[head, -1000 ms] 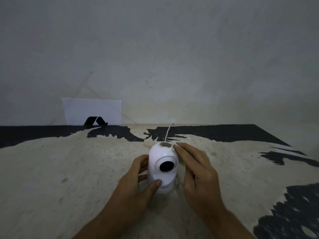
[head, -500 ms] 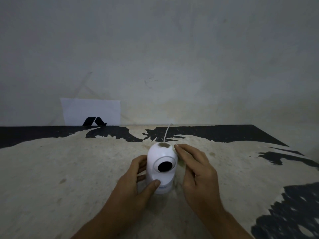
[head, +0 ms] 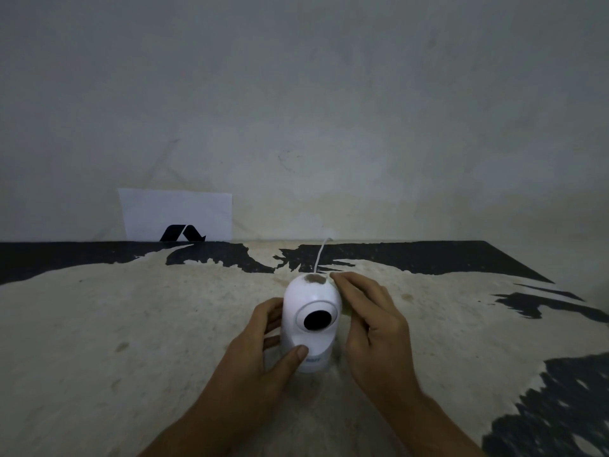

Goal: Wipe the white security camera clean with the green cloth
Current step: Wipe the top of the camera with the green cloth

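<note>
The white security camera (head: 309,301) stands upright on the table in the middle of the view, its dark lens facing me. A brown smudge (head: 313,278) sits on its top. My left hand (head: 263,351) grips its base, thumb across the front and fingers around the left side. My right hand (head: 372,321) lies against its right side, fingertips up by the smudge. Only a pale sliver of the green cloth (head: 346,312) shows between that palm and the camera; the rest is hidden under the hand.
A thin white cable (head: 321,255) runs from behind the camera to the wall. A white paper with a black logo (head: 178,214) leans on the wall at the back left. The table (head: 131,324) is worn beige with black patches; its right edge slants away.
My right fingertips have edged slightly up toward the camera's top. The left hand and the camera have hardly moved.
</note>
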Motion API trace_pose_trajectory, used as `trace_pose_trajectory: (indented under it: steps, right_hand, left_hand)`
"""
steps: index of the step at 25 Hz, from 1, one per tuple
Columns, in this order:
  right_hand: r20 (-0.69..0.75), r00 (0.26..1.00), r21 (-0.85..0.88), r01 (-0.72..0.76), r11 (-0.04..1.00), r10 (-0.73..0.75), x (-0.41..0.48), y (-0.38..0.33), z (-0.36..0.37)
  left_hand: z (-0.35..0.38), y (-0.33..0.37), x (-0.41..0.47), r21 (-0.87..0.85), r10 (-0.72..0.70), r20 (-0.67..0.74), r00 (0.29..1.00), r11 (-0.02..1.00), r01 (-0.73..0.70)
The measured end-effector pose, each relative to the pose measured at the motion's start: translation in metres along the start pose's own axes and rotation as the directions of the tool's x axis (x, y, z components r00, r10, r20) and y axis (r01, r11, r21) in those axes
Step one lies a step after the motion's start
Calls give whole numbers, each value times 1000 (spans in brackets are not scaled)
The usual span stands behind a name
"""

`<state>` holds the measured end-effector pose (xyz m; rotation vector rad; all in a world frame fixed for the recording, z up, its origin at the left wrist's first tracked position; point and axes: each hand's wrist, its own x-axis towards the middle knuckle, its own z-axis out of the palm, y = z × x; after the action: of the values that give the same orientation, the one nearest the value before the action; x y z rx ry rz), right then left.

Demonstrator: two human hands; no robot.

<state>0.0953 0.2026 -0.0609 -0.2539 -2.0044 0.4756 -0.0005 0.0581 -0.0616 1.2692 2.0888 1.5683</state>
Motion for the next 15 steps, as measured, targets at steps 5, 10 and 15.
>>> trace_pose_trajectory:
  steps: [5, 10, 15]
  right_hand:
    - [-17, 998, 0, 68, 998, -68, 1, -3, -5]
    - [14, 999, -20, -43, 999, 44, 3, 4, 1]
    - [-6, 998, -27, 63, 998, -63, 3, -5, -4]
  left_hand:
    - [-1, -3, 1, 7, 12, 2, 1000, 1000, -12]
    - [0, -4, 2, 4, 1, 1, 1000, 1000, -1]
    - [-1, -4, 2, 26, 33, 14, 999, 999, -34]
